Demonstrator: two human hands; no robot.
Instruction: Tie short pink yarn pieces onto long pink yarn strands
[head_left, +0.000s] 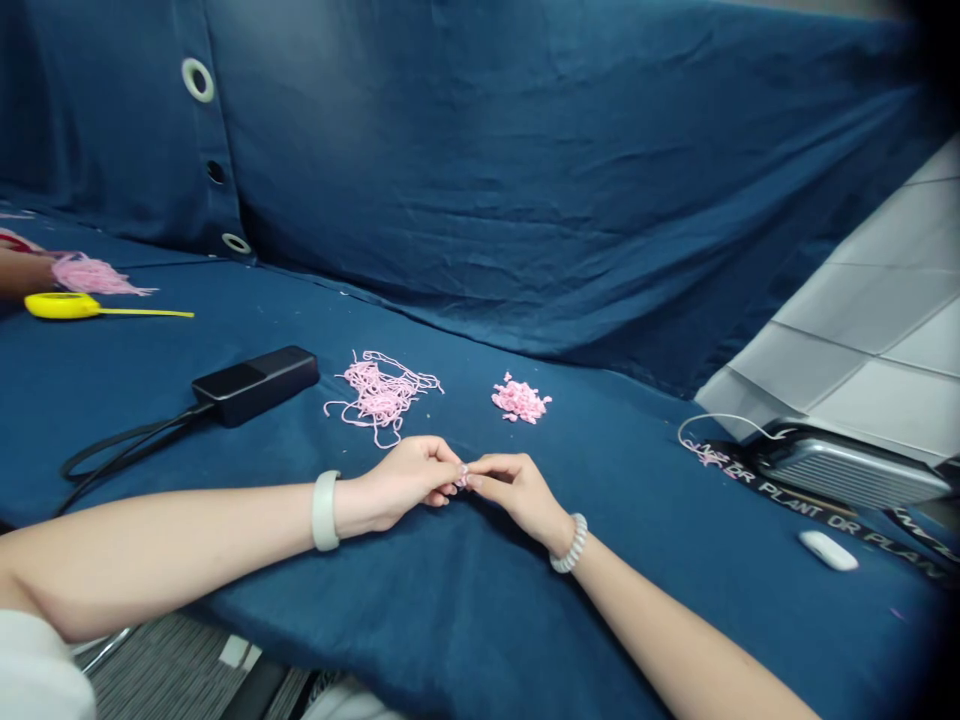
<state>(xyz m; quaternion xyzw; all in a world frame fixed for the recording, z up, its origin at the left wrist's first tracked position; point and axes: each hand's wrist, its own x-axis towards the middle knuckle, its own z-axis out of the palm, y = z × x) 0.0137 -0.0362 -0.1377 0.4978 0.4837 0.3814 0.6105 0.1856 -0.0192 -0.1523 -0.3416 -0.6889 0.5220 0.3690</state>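
Observation:
My left hand (411,480) and my right hand (523,495) meet near the table's front edge, fingertips almost touching. Between them is a small bit of pink yarn (463,478), pinched from both sides and mostly covered by the fingers. A loose tangle of long pink yarn strands (384,392) lies just beyond my left hand. Past my right hand sits a little heap of short pink yarn pieces (520,399), apart from the tangle.
Left of the tangle lies a black power bank (256,384) with a cable. At far left, another person's hand (22,272) is beside pink yarn and a yellow tool (64,306). On the right are a silver-black device (847,465), a lettered strap and a white earbud case (828,550).

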